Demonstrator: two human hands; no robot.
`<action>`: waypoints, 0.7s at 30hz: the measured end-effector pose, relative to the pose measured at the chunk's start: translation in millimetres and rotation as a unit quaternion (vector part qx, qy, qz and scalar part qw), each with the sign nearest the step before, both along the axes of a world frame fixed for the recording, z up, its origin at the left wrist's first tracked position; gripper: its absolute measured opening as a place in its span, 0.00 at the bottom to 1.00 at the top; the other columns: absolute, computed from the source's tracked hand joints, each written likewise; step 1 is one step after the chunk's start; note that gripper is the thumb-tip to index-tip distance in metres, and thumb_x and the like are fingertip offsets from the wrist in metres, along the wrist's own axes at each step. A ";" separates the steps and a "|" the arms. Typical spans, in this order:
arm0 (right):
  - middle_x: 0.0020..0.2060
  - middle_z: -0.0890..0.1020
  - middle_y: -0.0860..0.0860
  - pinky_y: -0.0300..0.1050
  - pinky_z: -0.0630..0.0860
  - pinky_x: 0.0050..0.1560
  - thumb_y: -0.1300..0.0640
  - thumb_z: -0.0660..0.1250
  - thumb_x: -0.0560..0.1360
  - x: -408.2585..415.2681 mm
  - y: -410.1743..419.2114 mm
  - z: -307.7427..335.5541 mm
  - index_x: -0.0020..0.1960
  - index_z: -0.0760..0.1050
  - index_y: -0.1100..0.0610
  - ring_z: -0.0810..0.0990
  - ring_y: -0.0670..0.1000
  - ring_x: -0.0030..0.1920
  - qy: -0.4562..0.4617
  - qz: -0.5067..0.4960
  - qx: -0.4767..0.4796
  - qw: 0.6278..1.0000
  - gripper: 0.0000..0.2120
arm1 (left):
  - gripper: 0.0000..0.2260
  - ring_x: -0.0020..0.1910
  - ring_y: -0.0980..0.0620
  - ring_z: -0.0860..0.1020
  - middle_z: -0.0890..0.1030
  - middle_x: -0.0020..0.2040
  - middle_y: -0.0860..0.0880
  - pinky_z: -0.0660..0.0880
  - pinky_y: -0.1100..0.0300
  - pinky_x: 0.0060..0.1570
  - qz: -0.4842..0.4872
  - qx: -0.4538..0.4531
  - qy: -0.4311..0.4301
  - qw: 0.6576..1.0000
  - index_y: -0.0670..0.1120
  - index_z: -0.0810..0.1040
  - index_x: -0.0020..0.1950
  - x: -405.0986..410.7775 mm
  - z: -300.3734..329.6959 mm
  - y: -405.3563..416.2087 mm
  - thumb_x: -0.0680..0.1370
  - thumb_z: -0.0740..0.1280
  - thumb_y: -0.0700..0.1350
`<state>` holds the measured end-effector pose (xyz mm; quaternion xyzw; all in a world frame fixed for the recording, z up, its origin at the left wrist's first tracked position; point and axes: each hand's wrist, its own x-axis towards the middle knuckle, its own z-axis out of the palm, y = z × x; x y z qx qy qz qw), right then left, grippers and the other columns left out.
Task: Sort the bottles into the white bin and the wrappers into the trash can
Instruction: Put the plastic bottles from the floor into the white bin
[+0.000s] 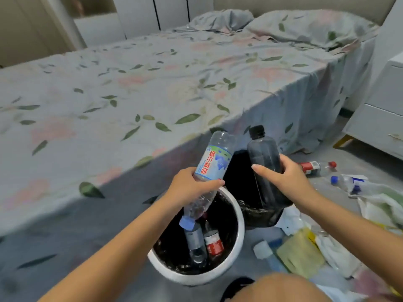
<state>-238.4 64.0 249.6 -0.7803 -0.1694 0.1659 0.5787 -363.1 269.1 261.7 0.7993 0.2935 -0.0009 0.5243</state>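
My left hand (192, 188) grips a clear water bottle (214, 160) with a blue-and-green label, tilted cap-down over the white bin (238, 225). The bin has a black liner and holds bottles, one with a red label (213, 241). My right hand (283, 177) holds a dark smoky bottle (265, 155) with a black cap, upright in front of the black trash can (257, 214). More bottles (316, 167) and wrappers (301, 251) lie on the floor to the right.
A bed with a floral sheet (152, 83) fills the left and centre, its edge right beside both bins. A white drawer unit (379, 123) stands at the right. My knee (279, 288) is at the bottom edge.
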 end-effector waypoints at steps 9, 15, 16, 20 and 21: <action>0.48 0.82 0.46 0.45 0.77 0.50 0.44 0.73 0.68 -50.2 46.4 -3.1 0.56 0.75 0.49 0.81 0.48 0.50 0.027 0.041 -0.008 0.999 0.19 | 0.18 0.37 0.56 0.80 0.83 0.44 0.50 0.72 0.69 0.27 0.152 -0.151 0.002 0.977 0.46 0.79 0.53 -64.0 -64.9 20.3 0.67 0.78 0.50; 0.47 0.81 0.45 0.39 0.75 0.43 0.45 0.73 0.68 -53.4 53.4 -1.7 0.55 0.75 0.49 0.80 0.45 0.48 0.014 0.044 -0.001 0.999 0.18 | 0.17 0.36 0.55 0.79 0.82 0.41 0.47 0.70 0.70 0.23 0.226 -0.173 0.025 0.958 0.42 0.80 0.51 -66.1 -114.0 22.6 0.67 0.78 0.46; 0.47 0.81 0.45 0.40 0.75 0.44 0.45 0.73 0.68 -51.9 53.1 -1.5 0.55 0.75 0.49 0.80 0.45 0.49 0.012 0.043 -0.003 0.999 0.18 | 0.19 0.35 0.54 0.79 0.82 0.41 0.47 0.70 0.70 0.22 0.237 -0.168 0.030 0.956 0.41 0.80 0.51 -64.5 -121.2 23.3 0.65 0.79 0.46; 0.49 0.82 0.47 0.46 0.78 0.51 0.44 0.73 0.67 -44.5 49.8 -6.9 0.55 0.75 0.49 0.81 0.48 0.50 0.017 0.035 -0.012 0.999 0.20 | 0.37 0.44 0.51 0.82 0.83 0.49 0.46 0.80 0.59 0.39 0.264 -0.125 0.060 0.954 0.42 0.77 0.54 -56.9 -151.3 26.9 0.51 0.81 0.57; 0.49 0.82 0.47 0.47 0.78 0.52 0.43 0.73 0.67 -42.7 48.5 -8.9 0.55 0.75 0.49 0.81 0.48 0.50 0.019 0.034 -0.016 0.999 0.20 | 0.37 0.46 0.50 0.82 0.83 0.50 0.46 0.80 0.57 0.43 0.264 -0.119 0.073 0.954 0.42 0.75 0.55 -53.9 -158.6 27.7 0.52 0.81 0.56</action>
